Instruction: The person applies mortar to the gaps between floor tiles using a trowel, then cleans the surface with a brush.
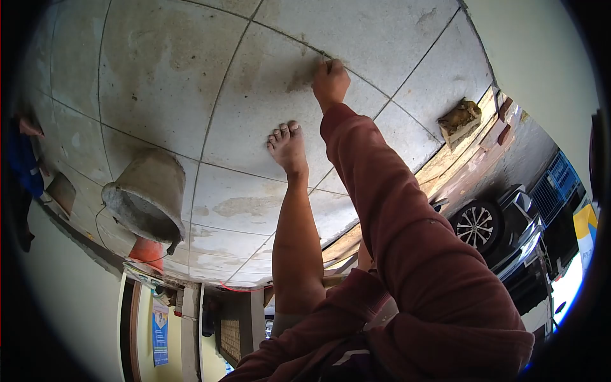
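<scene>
My right hand (pixel 331 81), at the end of a maroon sleeve, is closed and held down at a joint between the pale floor tiles (pixel 356 28). A small thin dark tip shows by the fingers on the joint line, but I cannot make out what it is. Dark, damp-looking smears lie on the tile beside the hand. My bare foot (pixel 289 149) rests on the tiles below and left of it. The other maroon sleeve (pixel 305 340) is bent near my body, and my left hand does not show.
A grey, cement-crusted bucket (pixel 146 191) stands on the left, beside an orange object (pixel 146 251). A small box with brown contents (pixel 459 121) lies near the tiled edge at right. A parked car (pixel 509 229) stands beyond. Another person's blue clothing (pixel 25 165) shows at far left.
</scene>
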Demonstrator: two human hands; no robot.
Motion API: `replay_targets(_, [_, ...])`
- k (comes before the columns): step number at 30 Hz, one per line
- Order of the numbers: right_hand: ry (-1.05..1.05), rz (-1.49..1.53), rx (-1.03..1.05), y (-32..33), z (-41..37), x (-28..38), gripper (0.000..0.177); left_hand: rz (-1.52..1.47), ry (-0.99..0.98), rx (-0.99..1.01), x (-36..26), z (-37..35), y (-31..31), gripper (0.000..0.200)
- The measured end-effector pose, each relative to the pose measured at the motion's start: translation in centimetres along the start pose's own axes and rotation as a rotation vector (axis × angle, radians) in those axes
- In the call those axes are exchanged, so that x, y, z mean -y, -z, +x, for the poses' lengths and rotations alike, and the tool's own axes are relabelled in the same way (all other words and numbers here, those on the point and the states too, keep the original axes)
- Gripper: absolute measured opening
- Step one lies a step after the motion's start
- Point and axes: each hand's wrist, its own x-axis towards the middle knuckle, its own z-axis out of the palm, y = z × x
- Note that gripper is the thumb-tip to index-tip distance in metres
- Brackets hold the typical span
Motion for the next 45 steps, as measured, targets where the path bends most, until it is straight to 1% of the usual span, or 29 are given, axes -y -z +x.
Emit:
replay_targets(1, [0.184, -0.067, 0.027, 0.1, -0.3, 0.9, 0.021, -0.105, 0.042, 0.006, -0.1, 0.0, -0.5, 0.011])
replay_targets(3, [0.163, -0.101, 0.012, -0.2, -0.1, 0.1, 0.022, -0.205, 0.081, 0.017, 0.2, -0.6, -0.6, 0.011])
replay_targets(5, [-0.248, 0.105, 0.006, 0.1, 0.4, -1.1, 0.022, -0.031, 0.023, 0.015, 0.1, -0.1, -0.1, 0.011])
replay_targets(6, [-0.318, 0.054, -0.031, 0.5, 0.3, -1.6, 0.023, -0.034, 0.027, 0.014, 0.1, -0.1, 0.4, 0.011])
replay_targets(7, [-0.315, 0.053, -0.033, 0.5, 0.3, -2.0, 0.023, -0.04, 0.022, 0.067, 0.1, -0.1, 0.8, 0.009])
replay_targets(8, [-0.142, 0.011, -0.007, 0.9, -0.1, -0.7, 0.023, -0.045, 0.016, 0.121, 0.1, 0.0, 1.1, 0.007])
replay_targets(10, [0.201, 0.009, 0.02, 0.3, -0.4, 1.9, 0.024, -0.028, 0.017, 0.091, 0.0, 0.1, 0.8, 0.008])
replay_targets(12, [0.323, 0.039, 0.152, -1.9, 0.2, 5.0, 0.021, -0.005, 0.014, 0.063, 0.0, -0.3, -0.1, 0.009])
replay_targets(14, [0.394, -0.015, 0.256, -3.6, 1.0, 8.0, 0.017, -0.111, 0.095, -0.17, 0.1, -0.6, -2.1, 0.009])
replay_targets(16, [0.422, -0.088, 0.251, -4.6, 1.2, 9.1, 0.02, -0.103, 0.089, -0.128, 0.3, 0.0, 0.3, 0.009])
replay_targets(18, [0.424, -0.171, 0.222, -3.2, 2.5, 7.7, 0.023, -0.056, 0.08, 0.007, -0.3, -0.1, 1.5, 0.009])
replay_targets(20, [0.225, -0.174, 0.355, -2.1, 2.7, 6.2, 0.021, 0.011, 0.022, 0.015, -0.2, -0.3, 1.4, 0.009])
replay_targets(22, [0.216, -0.192, 0.344, 1.6, 3.5, 2.5, 0.022, 0.086, 0.012, 0.027, -0.2, -0.4, -0.4, 0.01])
replay_targets(23, [0.259, -0.216, 0.324, 3.9, 4.1, 0.4, 0.022, 0.028, 0.02, 0.118, -0.6, 0.0, 2.1, 0.006])
replay_targets(24, [0.257, -0.239, 0.286, 5.7, 4.6, -2.0, 0.022, 0.004, 0.042, 0.17, -0.6, 0.0, 1.4, 0.005])
replay_targets(26, [0.199, -0.362, 0.248, 10.0, 5.5, -6.6, 0.024, 0.114, -0.036, 0.033, -0.1, -0.5, -0.8, 0.004])
replay_targets(27, [0.157, -0.386, 0.227, 12.5, 5.9, -9.6, 0.025, -0.024, -0.043, 0.103, -0.3, 0.4, 2.6, 0.004])
replay_targets(28, [0.085, -0.51, 0.211, 15.5, 6.3, -12.8, 0.026, -0.257, -0.139, 0.36, -0.2, -0.5, 7.2, 0.007])
replay_targets(29, [0.047, -0.72, 0.216, 18.3, 6.9, -17.5, 0.028, -0.468, -0.322, 0.717, -0.4, -3.1, 13.7, 0.01])
replay_targets(30, [-0.016, -0.716, 0.189, 21.4, 6.6, -18.9, 0.027, -0.654, -0.581, 1.092, -1.1, -7.5, 21.9, 0.014])
replay_targets(31, [-0.076, -0.713, 0.167, 23.8, 6.5, -19.5, 0.026, -0.841, -0.75, 1.349, -1.7, -12.2, 29.2, 0.018])
replay_targets(32, [-0.019, -0.635, 0.111, 24.6, 7.4, -19.2, 0.023, -0.742, -0.724, 1.592, -2.2, -10.9, 29.9, 0.02])
replay_targets(34, [0.105, -0.434, 0.009, 24.0, 9.4, -17.1, 0.015, -0.757, -0.749, 1.487, -2.2, -11.5, 30.1, 0.028])
replay_targets(38, [0.299, -0.355, -0.098, 20.1, 18.2, -9.5, 0.015, -0.75, -0.704, 1.361, -2.4, -11.8, 28.3, 0.025])
replay_targets(40, [0.368, -0.452, -0.085, 19.1, 21.2, -7.6, 0.015, -0.627, -0.581, 1.204, -2.4, -10.4, 24.7, 0.023])
replay_targets(41, [0.38, -0.552, -0.048, 18.9, 22.0, -7.5, 0.016, -0.526, -0.437, 1.011, -2.3, -8.6, 21.1, 0.023])
replay_targets(42, [0.386, -0.551, -0.045, 18.7, 21.9, -7.8, 0.017, -0.435, -0.36, 0.911, -2.3, -7.9, 18.8, 0.022])
replay_targets(43, [0.368, -0.556, -0.034, 18.4, 20.6, -8.5, 0.017, -0.366, -0.385, 0.915, -2.1, -7.1, 18.2, 0.022])
replay_targets(45, [0.388, -0.622, 0.055, 17.9, 16.8, -8.4, 0.014, -0.434, -0.582, 1.148, -2.1, -8.8, 23.1, 0.022])
